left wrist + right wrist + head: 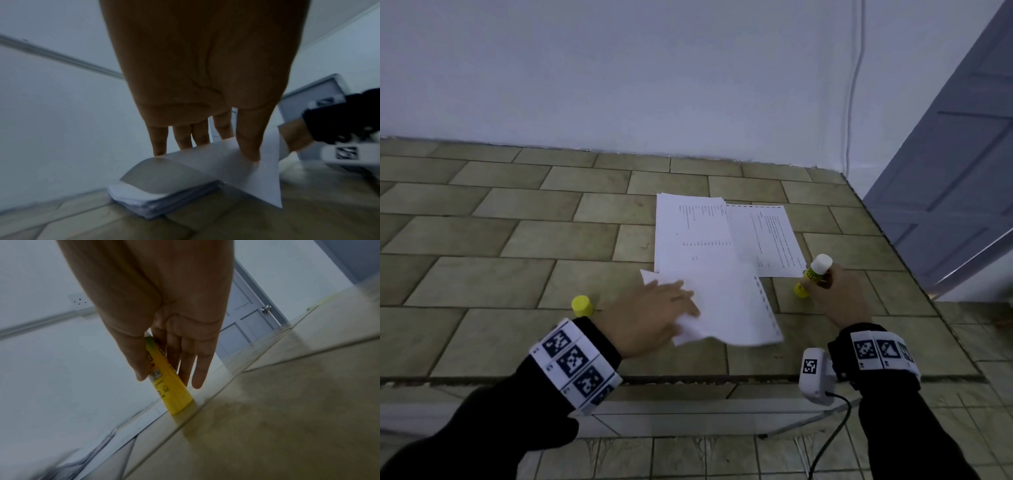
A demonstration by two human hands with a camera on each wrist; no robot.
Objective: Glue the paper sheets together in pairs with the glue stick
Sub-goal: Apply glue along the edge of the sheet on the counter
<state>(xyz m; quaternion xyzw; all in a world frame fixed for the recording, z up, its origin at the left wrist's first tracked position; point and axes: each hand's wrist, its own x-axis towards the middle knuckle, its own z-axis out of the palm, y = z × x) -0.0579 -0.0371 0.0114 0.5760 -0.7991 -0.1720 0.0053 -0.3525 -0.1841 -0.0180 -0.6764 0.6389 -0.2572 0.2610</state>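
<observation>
Nearest us, black sleeves carry marker bands. Our left hand (650,315) pinches the near corner of the top paper sheet (726,308), thumb under, fingers above, curling that corner off the paper stack (164,203); the stack's long axis runs away from us. Our right hand (835,294) grips the glue stick (813,274) between thumb and fingers, base on the tiled floor (517,240), white tip tilted up and away. Its label print is unreadable. Its yellow cap (582,306) stands left. A second printed sheet (767,240) lies beyond, text illegible; farther right, a grey door (955,171).
</observation>
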